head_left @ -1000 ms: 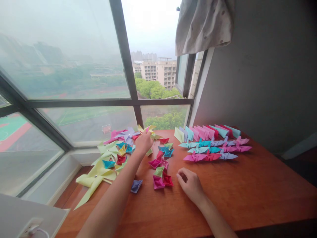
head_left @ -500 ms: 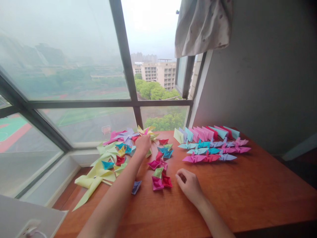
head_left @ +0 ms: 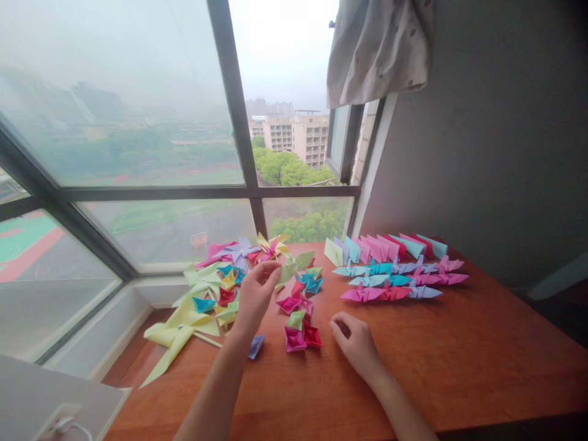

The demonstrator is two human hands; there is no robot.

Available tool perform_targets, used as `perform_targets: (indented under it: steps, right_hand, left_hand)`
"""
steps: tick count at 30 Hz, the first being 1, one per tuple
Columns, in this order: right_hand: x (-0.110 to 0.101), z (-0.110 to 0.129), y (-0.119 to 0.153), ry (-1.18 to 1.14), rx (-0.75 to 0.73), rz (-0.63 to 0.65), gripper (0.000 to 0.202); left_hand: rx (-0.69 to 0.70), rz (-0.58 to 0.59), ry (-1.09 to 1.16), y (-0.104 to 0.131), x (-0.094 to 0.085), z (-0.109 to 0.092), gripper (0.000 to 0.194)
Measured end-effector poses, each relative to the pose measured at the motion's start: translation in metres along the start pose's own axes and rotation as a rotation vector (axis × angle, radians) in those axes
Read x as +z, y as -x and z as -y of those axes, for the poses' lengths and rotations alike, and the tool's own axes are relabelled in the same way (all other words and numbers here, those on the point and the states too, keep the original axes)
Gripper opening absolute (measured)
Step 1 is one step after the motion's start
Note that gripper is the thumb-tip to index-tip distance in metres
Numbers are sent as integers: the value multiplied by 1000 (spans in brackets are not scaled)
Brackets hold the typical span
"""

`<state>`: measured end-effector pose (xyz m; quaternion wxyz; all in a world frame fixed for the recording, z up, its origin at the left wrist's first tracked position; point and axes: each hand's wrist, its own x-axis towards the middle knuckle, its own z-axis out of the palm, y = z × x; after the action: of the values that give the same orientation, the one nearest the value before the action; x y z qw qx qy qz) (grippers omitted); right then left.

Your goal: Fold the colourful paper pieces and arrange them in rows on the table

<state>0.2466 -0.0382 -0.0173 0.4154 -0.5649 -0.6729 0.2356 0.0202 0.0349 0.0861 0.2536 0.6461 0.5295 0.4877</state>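
Observation:
My left hand [head_left: 260, 289] is raised over the folded paper pieces, its fingers pinching a pale green paper piece [head_left: 294, 264]. My right hand [head_left: 351, 338] rests on the wooden table [head_left: 441, 361] with fingers curled and nothing visible in them. Between the hands lie small paper boats, among them a magenta one [head_left: 294, 339], a red one [head_left: 311, 334] and a light green one [head_left: 296, 319]. A purple boat [head_left: 256, 346] lies near my left forearm. A large yellow pinwheel [head_left: 179, 327] lies at the left.
Rows of paper cranes [head_left: 362, 294] and upright folded papers [head_left: 390, 248] stand at the back right. More pinwheels, including a lilac one [head_left: 239, 251], lie by the window. A curtain [head_left: 379, 55] hangs above.
My left hand has drawn back from the pinwheels near the window and now holds the pale green paper piece up. My right hand keeps its place and curled shape.

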Motion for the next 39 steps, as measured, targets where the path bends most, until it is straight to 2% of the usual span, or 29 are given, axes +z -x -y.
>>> perform_targets:
  steps: [2, 4, 9, 11, 13, 17, 19, 22, 25, 27, 33, 37, 39]
  right_hand:
    - [-2, 3, 1, -13, 6, 19, 25]
    - [-4, 7, 3, -47, 14, 65, 27]
    - [-4, 20, 11, -195, 20, 283, 38]
    - [1, 25, 11, -210, 19, 322, 34]
    - [8, 30, 8, -217, 7, 306, 21]
    - [21, 38, -3, -316, -64, 273, 21]
    - [23, 38, -4, -394, -47, 271, 23]
    - [18, 31, 1, -515, 77, 224, 29]
    - [8, 21, 13, -691, 221, 164, 47]
    - [2, 16, 23, -784, 266, 154, 55]
    - [-7, 20, 43, -747, 229, 268, 39]
    - [-8, 23, 52, -813, 219, 230, 46]
    - [-7, 24, 55, -810, 223, 225, 43]
  left_hand:
    - [-122, 61, 290, 28, 1, -2, 27]
    - [-222, 88, 430, 53, 2, 0, 29]
    - [-334, 102, 528, 100, 2, 12, 28]
    - [-371, 110, 562, 114, 0, 18, 29]
    - [-402, 114, 590, 124, -1, 21, 28]
    - [-417, 138, 571, 131, -1, 26, 27]
    - [-405, 156, 546, 131, 1, 29, 29]
    - [-388, 169, 526, 130, 3, 36, 34]
    - [-372, 161, 517, 132, 5, 39, 34]
    - [-360, 163, 521, 135, 6, 36, 33]
    - [-313, 187, 488, 142, 9, 24, 26]
    - [-285, 174, 466, 148, 16, 23, 23]
    - [-285, 133, 450, 151, 20, 22, 23]
